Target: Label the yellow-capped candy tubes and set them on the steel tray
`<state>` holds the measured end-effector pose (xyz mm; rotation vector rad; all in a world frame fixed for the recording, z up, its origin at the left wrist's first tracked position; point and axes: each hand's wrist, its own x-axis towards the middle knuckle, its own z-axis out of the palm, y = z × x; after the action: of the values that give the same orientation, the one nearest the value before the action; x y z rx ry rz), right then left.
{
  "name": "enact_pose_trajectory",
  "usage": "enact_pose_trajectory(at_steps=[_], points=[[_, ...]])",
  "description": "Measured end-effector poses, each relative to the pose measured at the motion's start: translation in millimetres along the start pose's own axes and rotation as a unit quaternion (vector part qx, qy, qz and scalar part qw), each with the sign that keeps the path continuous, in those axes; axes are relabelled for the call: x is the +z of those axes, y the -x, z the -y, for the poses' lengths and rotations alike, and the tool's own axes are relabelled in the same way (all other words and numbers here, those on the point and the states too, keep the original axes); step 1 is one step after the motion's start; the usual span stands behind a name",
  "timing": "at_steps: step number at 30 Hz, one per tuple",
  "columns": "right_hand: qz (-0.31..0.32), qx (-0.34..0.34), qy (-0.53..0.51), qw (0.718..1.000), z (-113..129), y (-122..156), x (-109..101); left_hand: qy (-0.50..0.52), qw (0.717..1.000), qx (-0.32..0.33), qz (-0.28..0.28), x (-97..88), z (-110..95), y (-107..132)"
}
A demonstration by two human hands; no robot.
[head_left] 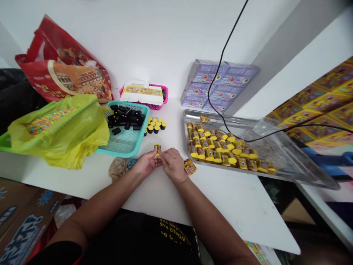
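Note:
Both my hands meet over the white table, holding one small yellow labelled canister (pixel 157 147). My left hand (pixel 147 162) pinches it from the left, and my right hand (pixel 173 164) has its fingers closed on its lower right side. Partly under my right hand lies a stack of printed labels (pixel 190 167). Beyond my hands stands a group of black canisters with yellow caps (pixel 156 127). On the right, a metal tray (pixel 187 114) holds many yellow labelled canisters (pixel 217 147). A turquoise basket (pixel 121 141) with loose black canisters (pixel 127 117) sits on the left.
A yellow plastic bag (pixel 91 127) with colourful beads (pixel 49 120) and a red bag (pixel 79 79) stand left. Behind are a pink basket (pixel 154 106) and purple boxes (pixel 212 84). A black cable (pixel 224 48) hangs across the tray. A beige cloth (pixel 118 168) lies beside my left wrist.

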<state>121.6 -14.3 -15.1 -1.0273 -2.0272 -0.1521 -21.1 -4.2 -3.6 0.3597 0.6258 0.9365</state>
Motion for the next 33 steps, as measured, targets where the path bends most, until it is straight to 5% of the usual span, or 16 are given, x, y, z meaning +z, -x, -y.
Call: enact_pose_trajectory(at_steps=[8, 19, 28, 33], points=[[-0.062, 0.029, -0.023, 0.997, 4, -2, -4, 0.017, 0.999, -0.004, 0.035, -3.6, 2, -1], [-0.067, 0.053, -0.08, 0.993, 1, 2, 2, 0.006, 1.0, -0.003, 0.009, -3.0, 2, 1], [-0.013, 0.093, -0.108, 0.99, 2, -3, -4, -0.025, 0.999, -0.016, 0.012, -0.2, -9, 5], [0.004, 0.09, -0.122, 0.988, 4, -4, -5, -0.027, 0.999, -0.004, -0.036, -1.3, -10, 2]])
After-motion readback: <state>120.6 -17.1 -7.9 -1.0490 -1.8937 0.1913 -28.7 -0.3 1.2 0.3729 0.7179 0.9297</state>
